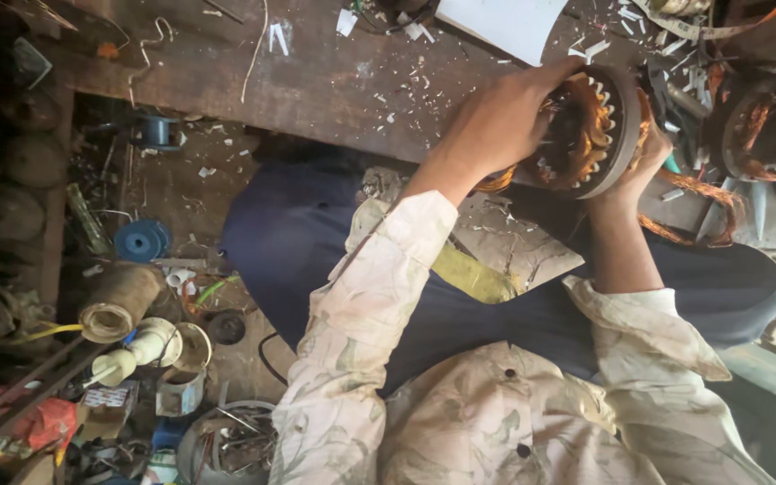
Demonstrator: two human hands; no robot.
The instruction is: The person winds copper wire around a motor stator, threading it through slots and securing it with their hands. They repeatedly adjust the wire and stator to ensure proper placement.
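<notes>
Left hand [505, 121]: curled over the near face of the motor stator [599, 135], fingers pressed in among the copper windings [577, 130], holding it.
Right hand [644, 166]: cupped under the stator's lower rim, fingers wrapped up its outer side, bearing its weight.
Motor stator: a round steel ring packed with copper coils, tipped on edge at the near edge of the counter [316, 81], over the person's lap.
Handling, as I judge it: heavy and rigid in the iron ring, so the outer rim is the sound place to grip; the thin wire is soft, easily bent or nicked, and the white slot liners look frail.
Loose copper wire [707, 198]: a tangle trailing off the counter edge just right of the right hand.
Second stator [770, 130]: lying at the counter's right end, apart from the first.
White sheet [505, 22]: at the counter's far edge.
Floor, left side: spools, a blue reel [141, 241] and a tin of tools.
</notes>
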